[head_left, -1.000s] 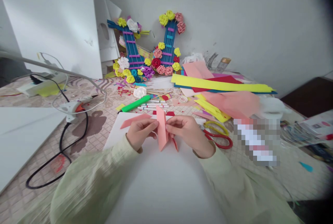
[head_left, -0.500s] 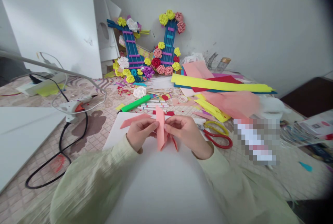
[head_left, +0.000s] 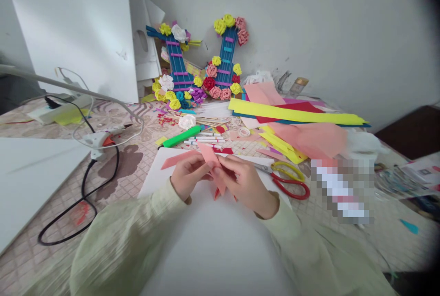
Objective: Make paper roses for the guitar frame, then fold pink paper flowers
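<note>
Between my two hands are folded pink paper strips [head_left: 207,151], crossing over one another above a white board [head_left: 220,250]. My left hand [head_left: 188,174] pinches the strips from the left with thumb and fingers. From the right, my right hand [head_left: 245,183] presses its thumb on the front strip, which slants from upper left to lower right. Folded ends hang below the thumbs; the crossing itself is partly covered by fingers. Another pink strip [head_left: 178,159] stretches out to the left behind my left hand. Scissors [head_left: 290,181] with red and yellow handles lie just right of my right hand.
A hot glue gun [head_left: 99,142] with a looping black cable lies on the left. Markers [head_left: 206,139] and a green stick [head_left: 182,136] lie behind the board. Yellow paper strips [head_left: 295,112] are stacked at the right. Flower-covered blue paper guitars [head_left: 225,57] lean on the wall.
The front pink strip has turned from nearly upright to a slant, its top now toward the left. My right hand has moved in, its thumb now over the strip.
</note>
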### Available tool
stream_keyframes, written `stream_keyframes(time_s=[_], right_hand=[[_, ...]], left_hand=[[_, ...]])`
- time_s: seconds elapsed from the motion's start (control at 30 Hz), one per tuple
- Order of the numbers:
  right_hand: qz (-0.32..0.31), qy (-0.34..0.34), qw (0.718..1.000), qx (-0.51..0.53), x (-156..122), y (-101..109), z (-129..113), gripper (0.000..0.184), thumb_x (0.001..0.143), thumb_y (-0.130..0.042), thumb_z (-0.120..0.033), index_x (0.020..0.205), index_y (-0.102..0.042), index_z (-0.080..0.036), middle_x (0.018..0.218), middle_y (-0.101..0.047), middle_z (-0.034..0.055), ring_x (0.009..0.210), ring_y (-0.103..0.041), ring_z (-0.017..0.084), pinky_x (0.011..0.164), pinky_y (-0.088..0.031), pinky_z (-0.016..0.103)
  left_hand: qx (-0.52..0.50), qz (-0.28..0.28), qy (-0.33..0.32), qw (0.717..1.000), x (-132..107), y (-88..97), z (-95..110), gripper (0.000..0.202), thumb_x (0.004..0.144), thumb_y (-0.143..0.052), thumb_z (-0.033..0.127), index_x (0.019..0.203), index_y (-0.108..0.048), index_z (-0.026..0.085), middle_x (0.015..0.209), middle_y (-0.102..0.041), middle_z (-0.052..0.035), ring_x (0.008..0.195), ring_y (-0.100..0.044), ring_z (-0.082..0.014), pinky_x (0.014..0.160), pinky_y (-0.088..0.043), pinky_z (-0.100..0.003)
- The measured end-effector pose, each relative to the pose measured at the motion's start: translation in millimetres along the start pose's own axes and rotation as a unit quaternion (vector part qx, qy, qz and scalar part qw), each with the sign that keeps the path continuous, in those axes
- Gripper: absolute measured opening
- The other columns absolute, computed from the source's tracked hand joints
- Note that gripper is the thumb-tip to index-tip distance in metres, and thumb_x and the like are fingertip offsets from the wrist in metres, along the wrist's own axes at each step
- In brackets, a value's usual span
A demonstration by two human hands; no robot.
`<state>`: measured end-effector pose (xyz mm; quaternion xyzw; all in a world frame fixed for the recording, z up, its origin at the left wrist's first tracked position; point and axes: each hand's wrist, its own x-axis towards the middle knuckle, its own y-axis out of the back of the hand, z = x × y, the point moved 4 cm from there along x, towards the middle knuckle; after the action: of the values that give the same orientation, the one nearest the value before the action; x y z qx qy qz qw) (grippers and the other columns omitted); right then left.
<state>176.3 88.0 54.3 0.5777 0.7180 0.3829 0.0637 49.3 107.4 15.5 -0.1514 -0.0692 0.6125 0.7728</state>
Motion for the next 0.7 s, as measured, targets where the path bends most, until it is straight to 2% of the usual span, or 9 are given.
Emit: stream_keyframes(time_s=[0.1, 0.17, 0.23, 0.33, 0.4, 0.5, 0.6, 0.7], right_hand=[[-0.001, -0.006, 1.000, 0.011, -0.6, 0.3, -0.2, 0.018, 0.080, -0.050, -0.027, 0.093, -0.058, -0.018, 0.071, -0.056, 0.0022, 0.062, -0.048, 0.014, 0.057, -0.038, 0.025], [-0.007, -0.025, 0.999, 0.032, -0.9, 0.4, 1.1, 0.016, 0.078, -0.053, -0.027, 0.089, -0.060, -0.018, 0.067, -0.055, 0.0004, 0.058, -0.047, 0.013, 0.053, -0.037, 0.024], [-0.011, -0.048, 0.997, 0.066, -1.0, 0.9, 3.1, 0.014, 0.078, -0.052, -0.028, 0.082, -0.061, -0.018, 0.067, -0.057, 0.0002, 0.059, -0.048, 0.012, 0.052, -0.037, 0.023], [-0.018, -0.062, 0.992, 0.112, -0.6, 1.7, 5.2, 0.015, 0.079, -0.052, -0.029, 0.082, -0.062, -0.018, 0.075, -0.061, 0.0016, 0.064, -0.051, 0.013, 0.054, -0.039, 0.023], [-0.021, -0.057, 0.990, 0.124, 0.2, 2.4, 5.6, 0.015, 0.078, -0.053, -0.029, 0.083, -0.063, -0.019, 0.079, -0.062, 0.0020, 0.066, -0.052, 0.013, 0.056, -0.039, 0.024], [0.005, -0.057, 0.989, 0.135, 2.0, 6.3, 8.7, 0.017, 0.077, -0.054, -0.030, 0.087, -0.062, -0.019, 0.081, -0.062, 0.0031, 0.071, -0.054, 0.015, 0.061, -0.042, 0.025], [0.063, -0.066, 0.984, 0.155, 4.7, 14.6, 16.0, 0.023, 0.077, -0.054, -0.032, 0.094, -0.060, -0.018, 0.088, -0.062, 0.0048, 0.074, -0.055, 0.015, 0.066, -0.044, 0.027], [0.124, -0.070, 0.975, 0.171, 7.4, 24.9, 25.5, 0.021, 0.077, -0.054, -0.031, 0.093, -0.060, -0.018, 0.093, -0.061, 0.0051, 0.077, -0.055, 0.015, 0.068, -0.045, 0.027]], left_hand=[[-0.020, 0.004, -0.018, 1.000, 0.4, 1.2, 0.7, 0.014, 0.066, -0.065, 0.026, 0.073, -0.062, 0.013, 0.069, -0.062, -0.0014, 0.066, -0.058, -0.0124, 0.061, -0.050, -0.025], [-0.035, 0.016, -0.025, 0.999, 0.9, 2.8, 2.0, 0.014, 0.065, -0.065, 0.025, 0.072, -0.061, 0.014, 0.068, -0.062, -0.0014, 0.068, -0.058, -0.0140, 0.062, -0.050, -0.027], [-0.028, 0.027, -0.041, 0.998, 1.1, 4.6, 5.1, 0.012, 0.065, -0.064, 0.024, 0.070, -0.061, 0.014, 0.067, -0.062, -0.0017, 0.065, -0.057, -0.0138, 0.057, -0.049, -0.026], [0.037, 0.031, -0.096, 0.994, -0.1, 6.5, 13.7, 0.012, 0.066, -0.062, 0.025, 0.065, -0.060, 0.013, 0.072, -0.060, -0.0026, 0.051, -0.051, -0.0090, 0.044, -0.041, -0.022], [0.082, 0.037, -0.121, 0.989, -1.2, 8.4, 19.0, 0.012, 0.067, -0.061, 0.025, 0.069, -0.060, 0.013, 0.071, -0.058, -0.0015, 0.045, -0.046, -0.0063, 0.042, -0.037, -0.021], [0.117, 0.051, -0.126, 0.984, 0.5, 13.9, 25.7, 0.016, 0.067, -0.061, 0.023, 0.081, -0.059, 0.015, 0.059, -0.054, 0.0024, 0.043, -0.043, -0.0060, 0.041, -0.034, -0.020], [0.109, 0.114, -0.141, 0.977, 7.4, 28.5, 35.7, 0.016, 0.064, -0.063, 0.023, 0.078, -0.060, 0.016, 0.050, -0.050, 0.0041, 0.044, -0.045, -0.0068, 0.042, -0.035, -0.019], [0.097, 0.203, -0.165, 0.960, 14.8, 50.5, 46.4, 0.014, 0.056, -0.066, 0.022, 0.068, -0.061, 0.016, 0.058, -0.055, 0.0030, 0.051, -0.051, -0.0076, 0.051, -0.042, -0.020]])
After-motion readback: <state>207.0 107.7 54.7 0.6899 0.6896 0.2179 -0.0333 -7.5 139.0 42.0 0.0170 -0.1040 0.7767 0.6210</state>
